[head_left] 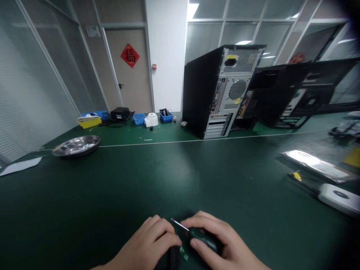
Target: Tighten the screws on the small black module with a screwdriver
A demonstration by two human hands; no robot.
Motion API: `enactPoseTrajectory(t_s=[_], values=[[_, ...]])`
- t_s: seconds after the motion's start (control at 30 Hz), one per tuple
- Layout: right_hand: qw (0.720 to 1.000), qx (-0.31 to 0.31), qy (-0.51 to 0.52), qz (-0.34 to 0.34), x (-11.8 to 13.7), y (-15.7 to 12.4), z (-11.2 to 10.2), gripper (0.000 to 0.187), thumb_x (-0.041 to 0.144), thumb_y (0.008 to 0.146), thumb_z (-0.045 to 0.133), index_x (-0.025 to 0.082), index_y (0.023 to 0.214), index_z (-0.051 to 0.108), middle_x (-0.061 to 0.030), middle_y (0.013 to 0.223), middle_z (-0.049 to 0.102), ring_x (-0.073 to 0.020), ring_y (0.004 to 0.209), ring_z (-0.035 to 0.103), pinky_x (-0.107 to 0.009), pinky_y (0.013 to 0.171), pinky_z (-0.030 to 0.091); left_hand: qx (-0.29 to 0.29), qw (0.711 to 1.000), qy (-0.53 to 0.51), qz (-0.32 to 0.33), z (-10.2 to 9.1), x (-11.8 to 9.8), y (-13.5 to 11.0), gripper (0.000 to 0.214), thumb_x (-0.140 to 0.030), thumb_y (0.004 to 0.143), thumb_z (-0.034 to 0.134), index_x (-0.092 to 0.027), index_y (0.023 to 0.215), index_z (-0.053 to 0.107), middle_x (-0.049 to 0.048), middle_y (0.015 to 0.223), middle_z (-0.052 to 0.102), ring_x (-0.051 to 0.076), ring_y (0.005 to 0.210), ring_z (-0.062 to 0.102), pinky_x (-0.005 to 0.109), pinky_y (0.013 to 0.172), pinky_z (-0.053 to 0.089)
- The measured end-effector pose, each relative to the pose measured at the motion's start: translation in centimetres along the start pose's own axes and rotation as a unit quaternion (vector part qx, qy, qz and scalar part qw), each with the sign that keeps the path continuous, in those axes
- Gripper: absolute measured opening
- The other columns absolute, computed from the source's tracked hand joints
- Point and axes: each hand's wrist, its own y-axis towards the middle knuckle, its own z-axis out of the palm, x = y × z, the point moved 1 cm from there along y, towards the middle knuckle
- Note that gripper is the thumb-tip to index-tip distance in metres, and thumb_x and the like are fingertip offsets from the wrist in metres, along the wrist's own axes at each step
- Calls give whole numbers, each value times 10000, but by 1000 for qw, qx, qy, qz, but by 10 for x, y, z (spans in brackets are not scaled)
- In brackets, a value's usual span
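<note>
Green-handled screwdriver (203,239) in the right hand (222,238), dark piece (173,258) in the left hand (152,240).
Right fingers wrap the screwdriver's handle, its metal tip pointing toward the left hand; left fingers are bunched together, clamped on the dark piece, beside a small green board (184,254), all toward the worktop's (126,180) near edge. Farther out, a white device (334,198) and a blurred silver slab (316,164) lie toward its right edge, a metal bowl (77,153) near its left edge, a black computer case (201,90) toward the far edge.
</note>
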Motion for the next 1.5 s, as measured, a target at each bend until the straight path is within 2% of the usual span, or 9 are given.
enactPoseTrajectory(t_s=[0.13, 0.17, 0.27, 0.4, 0.6, 0.83, 0.9, 1.13, 1.5], values=[[1000, 26, 5, 8, 0, 0, 0, 243, 150, 810, 575, 231, 1028, 641, -36, 954, 679, -164, 868, 652, -227, 783, 528, 6, 998, -56, -33, -7, -8, 1, 358, -287, 769, 681, -246, 1109, 576, 64, 999, 623, 214, 852, 552, 302, 787, 446], [999, 36, 1, 14, 0, 0, 0, 264, 118, 785, 574, 227, 1018, 630, -29, 945, 676, -159, 860, 650, -226, 785, 524, -6, 995, -73, -68, -9, -11, 1, 378, -235, 772, 670, -244, 1132, 554, 68, 1033, 609, 220, 904, 555, 305, 810, 450], [995, 90, -17, 38, -1, 0, 2, 375, 52, 711, 572, 227, 1041, 600, -13, 946, 678, -154, 829, 650, -223, 762, 523, -60, 984, -130, -105, -13, -15, 0, 368, -131, 755, 619, -238, 1098, 536, 55, 1012, 570, 193, 874, 562, 286, 776, 476], [991, 121, -45, 33, -1, -2, 4, 505, 37, 691, 594, 256, 1147, 574, -19, 1046, 692, -182, 913, 660, -250, 823, 514, -102, 957, -228, -149, -8, -6, 0, 408, -113, 798, 554, -251, 1176, 485, 65, 1104, 527, 183, 924, 582, 290, 818, 493], [996, 82, -32, -1, -2, -5, 5, 491, 79, 728, 618, 265, 1181, 576, -40, 1111, 687, -203, 986, 662, -258, 862, 521, -89, 915, -352, -177, -5, -2, 2, 401, -150, 817, 594, -249, 1194, 495, 83, 1207, 494, 199, 993, 603, 337, 901, 471], [998, -62, 26, 3, -5, -4, 3, 443, 102, 800, 592, 249, 1212, 520, -36, 992, 695, -168, 926, 676, -225, 806, 550, -82, 830, -504, -224, 2, -11, 3, 379, -182, 812, 659, -229, 1123, 449, 76, 1068, 622, 241, 1041, 623, 398, 933, 449], [997, -74, 37, -2, -5, -6, 5, 437, 113, 810, 594, 243, 1220, 518, -48, 995, 697, -176, 924, 679, -235, 797, 562, -67, 830, -504, -229, 5, -15, 3, 390, -147, 786, 676, -218, 1101, 458, 67, 1035, 630, 227, 976, 648, 384, 892, 467], [996, -62, 67, -13, -3, -10, 15, 463, 141, 801, 636, 248, 1239, 531, -53, 988, 714, -181, 914, 692, -239, 809, 573, -40, 874, -418, -246, 4, -22, 6, 386, -90, 715, 682, -181, 1048, 509, 41, 911, 656, 176, 829, 633, 309, 759, 483], [998, -42, 31, -42, -1, -8, 15, 453, 101, 779, 636, 239, 1205, 570, -53, 992, 725, -178, 903, 705, -204, 794, 572, -47, 871, -417, -256, 5, -24, 7, 337, -150, 710, 716, -177, 977, 512, 26, 861, 654, 150, 767, 610, 288, 725, 474]])
